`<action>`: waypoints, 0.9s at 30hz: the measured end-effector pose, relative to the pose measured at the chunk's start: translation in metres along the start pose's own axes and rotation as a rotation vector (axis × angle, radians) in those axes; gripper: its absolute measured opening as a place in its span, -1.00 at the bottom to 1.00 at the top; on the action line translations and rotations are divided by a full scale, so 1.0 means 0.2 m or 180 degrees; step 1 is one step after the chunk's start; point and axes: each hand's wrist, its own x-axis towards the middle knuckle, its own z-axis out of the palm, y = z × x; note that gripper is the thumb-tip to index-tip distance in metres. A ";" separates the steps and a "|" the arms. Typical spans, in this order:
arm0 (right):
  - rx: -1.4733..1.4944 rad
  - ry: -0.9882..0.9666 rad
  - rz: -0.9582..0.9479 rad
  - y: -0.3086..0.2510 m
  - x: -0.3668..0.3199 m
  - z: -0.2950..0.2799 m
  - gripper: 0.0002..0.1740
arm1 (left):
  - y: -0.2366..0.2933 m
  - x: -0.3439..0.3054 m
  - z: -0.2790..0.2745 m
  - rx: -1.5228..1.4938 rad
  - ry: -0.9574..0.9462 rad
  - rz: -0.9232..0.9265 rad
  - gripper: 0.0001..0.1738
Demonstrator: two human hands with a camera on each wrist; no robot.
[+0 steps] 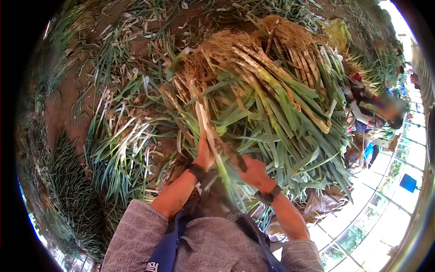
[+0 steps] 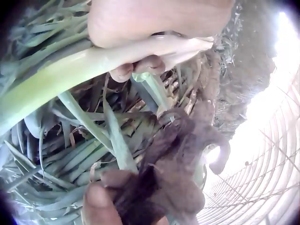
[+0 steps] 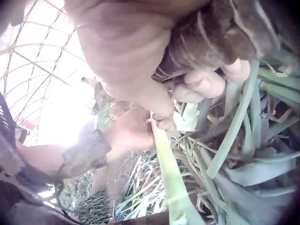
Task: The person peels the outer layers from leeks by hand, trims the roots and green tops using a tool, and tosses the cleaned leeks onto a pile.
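Note:
A single leek (image 1: 221, 165), pale at the shank and green lower down, lies across my left hand (image 1: 205, 153), whose fingers curl round its white part. In the left wrist view the fingers wrap under the leek (image 2: 61, 77) near its pale end. My right hand (image 1: 256, 174) holds a crumpled dark brown cloth (image 1: 236, 157) just beside the stalk. The same cloth (image 3: 211, 42) shows bunched in the right palm, with faint stripes. Its loose folds hang toward the pile in the left wrist view.
A big heap of leeks (image 1: 272, 104) with brown roots (image 1: 226, 43) lies in front. Trimmed leeks (image 1: 127, 145) are at left, with leaf scraps over the soil (image 1: 68, 113). A person (image 1: 374, 111) is at far right, near a brown plastic sheet (image 1: 324, 206).

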 end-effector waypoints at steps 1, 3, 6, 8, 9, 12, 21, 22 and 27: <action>-0.0061 -0.0058 0.0063 0.01 -0.02 0.01 -0.62 | 0.01 0.00 0.03 -0.0037 0.0229 0.0096 -0.43; -0.0140 -0.0096 0.0130 0.05 -0.07 0.02 -0.61 | 0.03 0.03 0.00 -0.0042 0.0338 0.0188 -0.45; -0.0195 0.0028 -0.0004 0.07 -0.12 0.05 -0.61 | 0.08 0.02 0.04 -0.0124 0.0471 0.0156 -0.46; 0.0022 0.0232 0.0181 0.06 -0.13 0.06 -0.59 | 0.10 0.01 0.07 0.0074 0.0442 0.0263 -0.48; 0.0017 0.0251 0.0178 0.04 -0.12 0.06 -0.59 | 0.10 0.00 0.07 0.0104 0.0325 0.0280 -0.48; 0.0196 0.0369 0.0136 0.00 -0.03 0.07 -0.59 | 0.05 -0.03 0.05 0.0168 0.0118 0.0259 -0.47; -0.0050 0.0408 -0.0029 -0.08 0.19 -0.02 -0.60 | -0.01 -0.05 0.01 0.0267 0.0111 0.0366 -0.47; -0.0116 0.0252 0.0017 -0.09 0.18 -0.04 -0.59 | -0.02 -0.05 -0.01 0.0311 0.0114 0.0405 -0.47; -0.0095 0.0282 -0.0075 -0.08 0.17 -0.07 -0.58 | -0.01 -0.06 -0.01 0.0269 0.0160 0.0529 -0.52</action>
